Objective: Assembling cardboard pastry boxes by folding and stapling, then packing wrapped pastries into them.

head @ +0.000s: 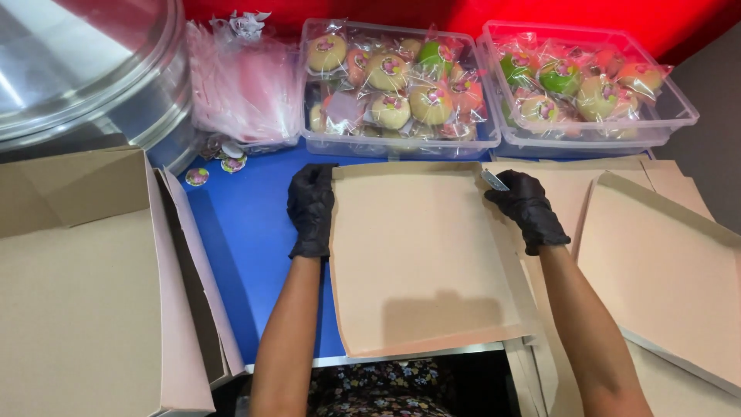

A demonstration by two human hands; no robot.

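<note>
A flat, unfolded brown cardboard box (pixel 421 262) lies on the blue table (pixel 247 232) in front of me. My left hand (pixel 311 208), in a black glove, grips its upper left edge. My right hand (pixel 526 207), also gloved in black, holds the upper right corner, and a small grey tab-like piece (pixel 494 181) sticks out between its fingers. Both forearms reach in from the bottom of the view.
Two clear plastic tubs (pixel 397 143) (pixel 594 135) of wrapped round pastries stand at the back. A pile of clear pink bags (pixel 243 93) lies left of them, beside a large metal drum (pixel 85 77). An open cardboard box (pixel 85 286) sits left; more flat cardboard (pixel 664 262) is stacked right.
</note>
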